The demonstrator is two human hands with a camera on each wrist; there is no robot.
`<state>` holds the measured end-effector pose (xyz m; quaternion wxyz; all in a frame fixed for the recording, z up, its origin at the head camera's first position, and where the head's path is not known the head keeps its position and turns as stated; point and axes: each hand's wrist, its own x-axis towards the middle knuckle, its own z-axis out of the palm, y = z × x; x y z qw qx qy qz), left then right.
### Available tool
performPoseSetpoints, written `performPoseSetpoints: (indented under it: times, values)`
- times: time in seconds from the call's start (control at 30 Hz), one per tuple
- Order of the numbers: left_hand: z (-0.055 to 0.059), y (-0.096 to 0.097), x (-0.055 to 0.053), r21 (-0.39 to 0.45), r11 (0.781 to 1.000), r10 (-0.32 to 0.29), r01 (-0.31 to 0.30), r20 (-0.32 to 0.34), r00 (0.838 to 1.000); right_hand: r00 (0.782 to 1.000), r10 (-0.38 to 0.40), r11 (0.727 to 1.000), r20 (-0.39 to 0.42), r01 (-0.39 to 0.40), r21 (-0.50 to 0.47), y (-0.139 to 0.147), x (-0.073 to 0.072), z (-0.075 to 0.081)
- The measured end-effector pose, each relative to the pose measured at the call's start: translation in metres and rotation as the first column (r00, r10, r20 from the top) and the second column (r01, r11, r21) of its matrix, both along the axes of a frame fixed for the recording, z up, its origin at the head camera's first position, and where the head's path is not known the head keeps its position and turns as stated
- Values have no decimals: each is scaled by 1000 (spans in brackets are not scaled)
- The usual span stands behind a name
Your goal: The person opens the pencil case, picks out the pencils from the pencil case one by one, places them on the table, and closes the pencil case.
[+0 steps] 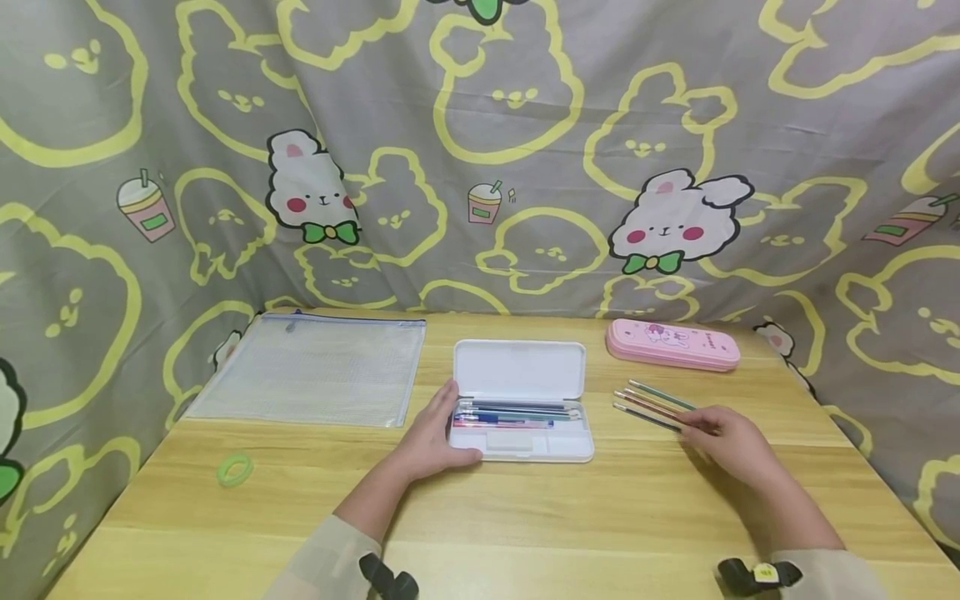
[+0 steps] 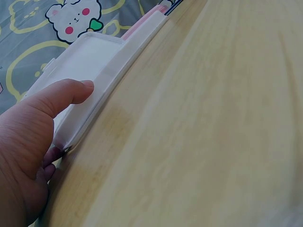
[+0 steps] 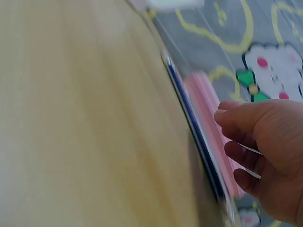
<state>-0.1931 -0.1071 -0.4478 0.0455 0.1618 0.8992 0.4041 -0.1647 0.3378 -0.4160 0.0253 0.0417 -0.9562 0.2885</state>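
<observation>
A white pencil case (image 1: pixel 517 371) stands open on the table, its lid tipped back. My left hand (image 1: pixel 431 433) holds its left end, the thumb at the front edge and the fingers round the side. Several pencils (image 1: pixel 517 408) lie in the tray, along with a pink-and-blue pen (image 1: pixel 498 422) and a white block (image 1: pixel 510 440) that looks like an eraser. To the right, loose pencils (image 1: pixel 651 400) lie fanned out on the table. At their near ends is my right hand (image 1: pixel 727 442); in the right wrist view its fingers are loosely bent beside a dark blue pencil (image 3: pixel 194 125), without gripping it.
A closed pink pencil case (image 1: pixel 671 344) lies at the back right. On the left are a clear mesh zip pouch (image 1: pixel 315 367) and a green ring (image 1: pixel 235 469). A patterned curtain (image 1: pixel 510 192) hangs along the table's back and sides.
</observation>
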Motion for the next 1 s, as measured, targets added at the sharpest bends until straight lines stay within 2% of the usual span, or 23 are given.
performPoseSetpoints:
  times: [0.17, 0.33, 0.43, 0.73, 0.83, 1.0]
  values:
    - [1, 0, -1, -3, 1000, 1, -1, 4, 1000, 994, 94, 995, -56, -95, -10, -39, -14, 7]
    - [1, 0, -1, -4, 1000, 1, -1, -2, 1000, 979, 186, 981, -84, -190, -44, -76, -26, 7]
    - [1, 0, -1, -4, 1000, 1, -1, -5, 1000, 972, 216, 973, -93, -222, -58, -94, -33, 6]
    - [1, 1, -1, -7, 1000, 0, 0, -4, 1000, 958, 285, 957, -10, -286, -51, -133, -45, 5]
    - [0, 1, -1, -9, 1000, 0, -1, -7, 1000, 954, 300, 953, -2, -300, -28, -141, -47, 3]
    - [-1, 0, -1, -9, 1000, 2, -2, -8, 1000, 946, 323, 943, -14, -320, 95, -151, -50, -1]
